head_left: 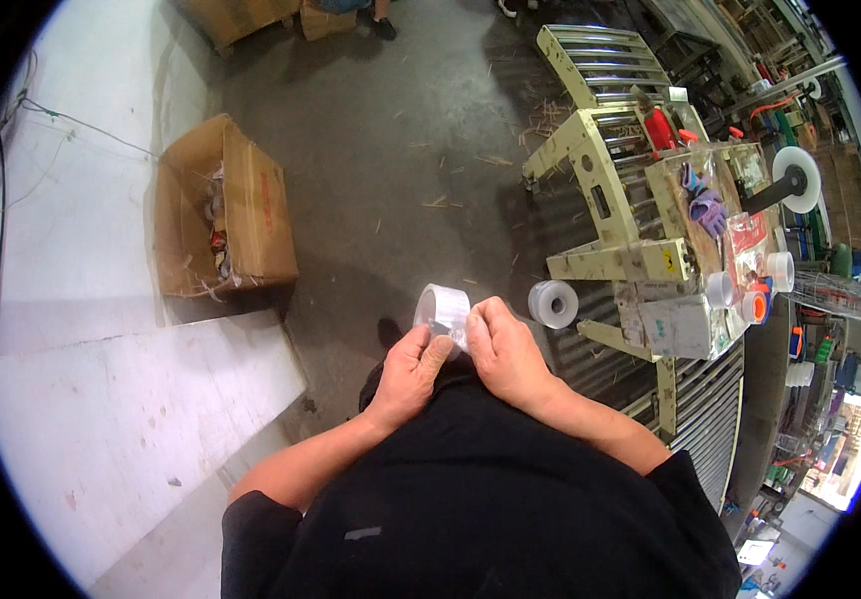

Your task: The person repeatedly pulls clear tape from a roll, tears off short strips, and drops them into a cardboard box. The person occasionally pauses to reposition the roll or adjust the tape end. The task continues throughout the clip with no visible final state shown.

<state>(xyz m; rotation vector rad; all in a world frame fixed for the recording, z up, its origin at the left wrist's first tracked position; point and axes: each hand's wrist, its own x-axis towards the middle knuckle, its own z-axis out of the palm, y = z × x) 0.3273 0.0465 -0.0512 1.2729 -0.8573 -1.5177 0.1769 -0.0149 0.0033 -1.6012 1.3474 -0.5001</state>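
In front of my body I hold a roll of clear packing tape (pixel 442 303) with both hands. My left hand (pixel 413 374) pinches its near left side, thumb and fingers pressed together at the tape. On the near right side, my right hand (pixel 502 351) has its fingers curled closed against the roll. A small greyish strip shows between the two hands; whether it is a loose tape end I cannot tell. The far rim of the roll faces away from me, and its lower part is hidden by my fingers.
A cardboard box (pixel 261 215) with scraps inside stands left, beside a white ledge (pixel 141 399). Right is a roller conveyor (pixel 600 160) with a cluttered bench, purple gloves (pixel 706 212) and tape rolls (pixel 720 290). Another roll (pixel 553 303) lies near my right hand. A person's foot (pixel 383 29) shows far off.
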